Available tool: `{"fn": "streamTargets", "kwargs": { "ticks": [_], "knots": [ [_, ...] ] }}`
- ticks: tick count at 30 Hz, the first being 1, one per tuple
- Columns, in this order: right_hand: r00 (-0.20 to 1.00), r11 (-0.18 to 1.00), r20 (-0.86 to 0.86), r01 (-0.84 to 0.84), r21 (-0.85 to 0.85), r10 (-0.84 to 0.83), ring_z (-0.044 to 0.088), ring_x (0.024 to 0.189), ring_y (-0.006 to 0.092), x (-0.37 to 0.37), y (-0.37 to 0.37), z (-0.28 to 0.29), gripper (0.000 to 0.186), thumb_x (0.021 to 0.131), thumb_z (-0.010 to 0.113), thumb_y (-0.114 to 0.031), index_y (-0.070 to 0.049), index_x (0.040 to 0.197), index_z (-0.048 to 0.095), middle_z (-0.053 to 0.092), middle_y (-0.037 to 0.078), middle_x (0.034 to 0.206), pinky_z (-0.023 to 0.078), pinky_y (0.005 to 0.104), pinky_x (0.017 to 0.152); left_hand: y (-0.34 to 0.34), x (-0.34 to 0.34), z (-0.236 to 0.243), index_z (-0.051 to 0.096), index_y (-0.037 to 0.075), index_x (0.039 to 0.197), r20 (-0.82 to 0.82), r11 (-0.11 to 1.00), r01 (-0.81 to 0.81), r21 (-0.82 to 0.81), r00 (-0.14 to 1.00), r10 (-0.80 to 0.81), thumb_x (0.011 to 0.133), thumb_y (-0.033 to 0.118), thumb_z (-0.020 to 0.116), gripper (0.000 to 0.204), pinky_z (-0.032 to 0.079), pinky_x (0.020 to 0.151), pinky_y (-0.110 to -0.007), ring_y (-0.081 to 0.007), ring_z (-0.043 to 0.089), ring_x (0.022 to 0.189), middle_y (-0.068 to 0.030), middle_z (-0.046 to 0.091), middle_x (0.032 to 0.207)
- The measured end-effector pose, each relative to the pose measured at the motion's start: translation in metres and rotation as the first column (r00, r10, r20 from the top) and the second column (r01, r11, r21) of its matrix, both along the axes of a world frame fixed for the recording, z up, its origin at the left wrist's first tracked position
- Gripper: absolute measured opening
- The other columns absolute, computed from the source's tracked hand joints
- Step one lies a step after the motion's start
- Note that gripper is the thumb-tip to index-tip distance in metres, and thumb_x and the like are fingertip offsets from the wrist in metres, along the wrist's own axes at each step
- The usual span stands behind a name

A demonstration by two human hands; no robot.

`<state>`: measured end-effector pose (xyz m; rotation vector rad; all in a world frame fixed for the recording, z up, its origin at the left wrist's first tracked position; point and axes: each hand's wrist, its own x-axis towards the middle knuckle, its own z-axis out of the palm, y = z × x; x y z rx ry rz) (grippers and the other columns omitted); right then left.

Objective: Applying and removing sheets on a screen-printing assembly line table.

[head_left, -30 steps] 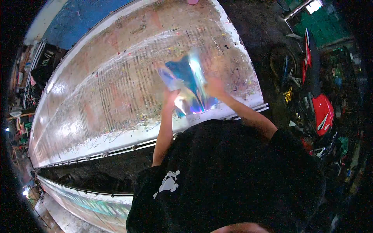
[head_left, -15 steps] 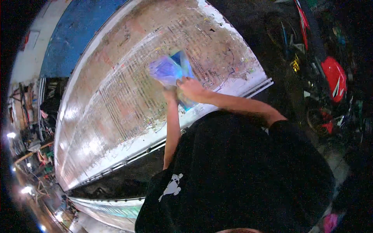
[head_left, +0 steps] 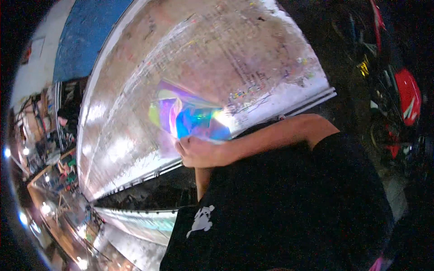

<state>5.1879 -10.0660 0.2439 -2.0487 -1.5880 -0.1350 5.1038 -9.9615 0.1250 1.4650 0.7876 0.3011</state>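
A thin, shiny iridescent film sheet [head_left: 190,115], blue, violet and yellow-green, hangs folded and crumpled over the near edge of a long, worn, stained table [head_left: 135,104]. My right hand [head_left: 201,152] is closed on the film's near edge, close to my body, its forearm crossing in from the right. Only the forearm of my left hand [head_left: 204,180] shows below the right one. The right hand covers the left hand's fingers, so what they hold does not show.
A metal rail [head_left: 312,101] runs along the table's near edge. Beyond the far left stands a blue panel [head_left: 83,40]. Red vehicle bodywork [head_left: 407,97] sits in the dark at right. A second pale surface [head_left: 140,226] lies at lower left, near clutter and bright lamps.
Both hands have drawn back from over the table towards my body, bringing the film with them. The film now spreads wider, and the view has shifted a little.
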Motion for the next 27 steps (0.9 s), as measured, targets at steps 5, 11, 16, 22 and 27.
{"fn": "streamTargets", "kwargs": {
  "ticks": [5, 11, 16, 22, 27],
  "knots": [
    [0.953, 0.955, 0.162, -0.277, 0.110, 0.258, 0.050, 0.076, 0.0246, -0.022, -0.017, 0.000, 0.028, 0.063, 0.055, -0.025, -0.001, 0.075, 0.065, 0.051, 0.010, 0.082, 0.046, 0.0333, 0.052, -0.018, -0.089, 0.029, 0.050, -0.001, 0.114, 0.037, 0.980, -0.185, 0.066, 0.982, 0.183, 0.073, 0.006, 0.063, 0.043, 0.047, 0.073, -0.034, -0.0192, 0.058, 0.081, -0.0108, 0.060, 0.097],
    [0.960, 0.979, 0.216, -0.195, 0.060, 0.178, 0.053, 0.078, 0.0172, 0.000, -0.036, 0.008, 0.026, 0.073, 0.053, -0.022, -0.004, 0.090, 0.060, 0.053, 0.009, 0.089, 0.047, 0.0289, 0.055, -0.033, -0.017, -0.009, 0.050, -0.002, 0.114, 0.119, 0.920, -0.384, 0.082, 0.920, 0.374, 0.074, 0.006, 0.063, 0.043, 0.047, 0.072, -0.034, -0.0191, 0.058, 0.081, -0.0109, 0.060, 0.097],
    [0.969, 0.979, 0.221, -0.140, 0.147, 0.106, 0.054, 0.076, 0.0155, 0.005, -0.041, 0.013, 0.031, 0.071, 0.055, -0.021, -0.006, 0.097, 0.059, 0.052, 0.006, 0.090, 0.047, 0.0228, 0.055, -0.031, 0.009, -0.017, 0.050, -0.002, 0.114, 0.144, 0.916, -0.398, 0.056, 0.911, 0.387, 0.074, 0.006, 0.062, 0.042, 0.047, 0.072, -0.034, -0.0191, 0.058, 0.081, -0.0110, 0.060, 0.097],
    [0.975, 0.987, 0.194, -0.131, 0.090, 0.111, 0.051, 0.072, 0.0152, 0.001, -0.043, 0.023, 0.042, 0.070, 0.055, -0.016, -0.005, 0.111, 0.054, 0.050, 0.006, 0.091, 0.047, 0.0228, 0.054, -0.030, 0.006, -0.015, 0.050, -0.002, 0.113, 0.148, 0.928, -0.367, 0.068, 0.923, 0.355, 0.074, 0.007, 0.062, 0.041, 0.047, 0.072, -0.033, -0.0190, 0.058, 0.081, -0.0111, 0.060, 0.097],
    [0.976, 0.992, 0.209, -0.085, 0.094, 0.064, 0.049, 0.070, 0.0146, -0.010, -0.044, 0.024, 0.055, 0.071, 0.053, -0.014, -0.001, 0.124, 0.046, 0.048, 0.005, 0.088, 0.044, 0.0245, 0.055, -0.033, -0.001, -0.014, 0.050, -0.002, 0.113, 0.138, 0.939, -0.330, 0.092, 0.938, 0.316, 0.075, 0.007, 0.062, 0.041, 0.047, 0.071, -0.033, -0.0189, 0.058, 0.081, -0.0112, 0.060, 0.097]
  ]
}}
